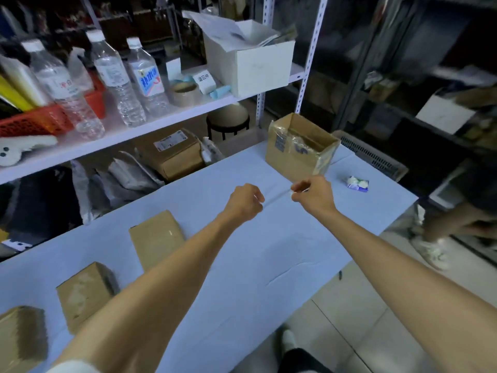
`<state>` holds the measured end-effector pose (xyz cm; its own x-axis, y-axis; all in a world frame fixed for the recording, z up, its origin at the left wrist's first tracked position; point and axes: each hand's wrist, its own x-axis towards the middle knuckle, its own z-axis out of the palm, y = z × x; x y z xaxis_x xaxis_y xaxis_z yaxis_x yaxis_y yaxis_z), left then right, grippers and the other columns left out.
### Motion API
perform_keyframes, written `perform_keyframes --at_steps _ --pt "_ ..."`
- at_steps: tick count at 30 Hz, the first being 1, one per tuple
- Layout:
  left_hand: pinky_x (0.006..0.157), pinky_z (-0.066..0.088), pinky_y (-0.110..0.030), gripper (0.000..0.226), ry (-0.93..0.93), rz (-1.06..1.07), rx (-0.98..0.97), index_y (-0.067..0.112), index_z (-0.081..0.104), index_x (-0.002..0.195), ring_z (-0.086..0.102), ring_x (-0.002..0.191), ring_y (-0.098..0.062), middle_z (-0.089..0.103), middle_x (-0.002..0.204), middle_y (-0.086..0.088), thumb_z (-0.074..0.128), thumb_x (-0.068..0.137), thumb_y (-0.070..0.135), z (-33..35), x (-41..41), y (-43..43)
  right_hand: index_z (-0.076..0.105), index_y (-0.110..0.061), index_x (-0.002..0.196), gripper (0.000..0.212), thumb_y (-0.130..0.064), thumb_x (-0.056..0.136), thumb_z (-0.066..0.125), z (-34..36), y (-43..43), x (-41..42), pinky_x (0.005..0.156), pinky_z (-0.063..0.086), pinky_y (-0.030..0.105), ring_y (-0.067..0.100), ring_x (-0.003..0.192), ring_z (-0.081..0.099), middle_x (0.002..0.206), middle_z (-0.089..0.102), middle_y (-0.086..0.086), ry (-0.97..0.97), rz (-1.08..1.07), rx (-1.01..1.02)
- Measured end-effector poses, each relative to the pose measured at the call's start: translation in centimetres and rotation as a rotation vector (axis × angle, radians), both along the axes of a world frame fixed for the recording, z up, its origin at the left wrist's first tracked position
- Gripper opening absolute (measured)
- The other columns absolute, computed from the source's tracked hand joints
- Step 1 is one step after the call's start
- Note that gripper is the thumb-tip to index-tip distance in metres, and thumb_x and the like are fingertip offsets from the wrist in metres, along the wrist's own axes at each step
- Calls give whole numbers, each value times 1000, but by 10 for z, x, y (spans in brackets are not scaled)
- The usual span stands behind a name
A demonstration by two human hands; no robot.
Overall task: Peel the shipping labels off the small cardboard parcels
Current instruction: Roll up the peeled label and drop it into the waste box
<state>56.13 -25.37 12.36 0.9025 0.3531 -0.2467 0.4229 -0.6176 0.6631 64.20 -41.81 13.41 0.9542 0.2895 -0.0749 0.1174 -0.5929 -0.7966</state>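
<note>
The right hand (314,193) pinches a small white scrap (292,191), probably label residue bound for the open cardboard box (298,149) at one o'clock. The left hand (246,201) is curled; whether it holds anything cannot be told. Three small cardboard parcels (157,238) lie at eight o'clock.

A thin pale strip (278,196) is held stretched above the worktop (269,251), pinched by the right grip (313,193) and the curled left grip (246,201). Three small cardboard parcels (156,238) are lined along the worktop's left side. An open cardboard box (298,152) is set at its far end, near a small wrapped packet (357,183).
</note>
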Motion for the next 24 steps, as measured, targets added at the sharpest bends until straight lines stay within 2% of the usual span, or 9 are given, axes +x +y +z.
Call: perform_keyframes --at_steps 3,6,9,12,16,18,21,24 --pt "76 55 -32 26 2 -11 83 12 68 100 64 97 -28 66 110 -12 54 82 -1 -1 28 -10 73 -6 81 14 2 69 71 -6 -15 30 64 45 24 17 72 61 78 67 5 11 -16 -10" --pt "85 54 -34 27 -12 20 157 11 68 101 63 103 -27 68 111 -10 53 83 -1 3 60 -20 71 -8 75 11 2 70 70 -11 -15 64 57 43 21 18 72 60 77 67 5 24 58 -37" --pt "83 52 -34 27 1 76 207 10 68 103 62 103 -27 68 110 -9 52 84 0 4 91 -30 73 -3 78 8 2 73 69 -17 -13 96 49 39 19 16 72 59 77 66 5 25 180 -54" --pt "81 53 -34 27 54 105 220 11 69 102 62 101 -28 67 111 -9 52 83 1 -1 110 -39 73 -3 83 11 0 74 68 -22 -20 121 50 38 18 16 76 61 82 69 5 21 257 -46" --pt "85 56 -40 27 135 99 241 9 70 99 62 99 -30 67 108 -11 50 81 3 -2 130 -45 72 -2 83 10 -2 73 75 -24 -32 149 53 39 18 16 70 61 73 65 4 91 331 -64" --pt "86 55 -42 27 145 108 245 9 70 98 62 98 -31 67 108 -11 50 82 3 -1 136 -46 72 0 82 10 -5 73 77 -24 -35 156 58 47 21 17 69 62 74 67 7 101 350 -65" --pt "85 56 -43 26 141 110 234 8 70 99 62 97 -32 67 108 -12 49 83 4 -2 141 -45 70 6 79 13 -6 78 75 -21 -36 163 66 56 35 22 67 64 77 70 17 125 324 -19" --pt "84 56 -43 26 134 93 232 7 70 98 62 95 -32 67 108 -13 49 84 5 -2 145 -47 70 -1 72 8 -5 78 73 -12 -35 172 75 57 42 24 69 66 70 68 9 114 279 -31"
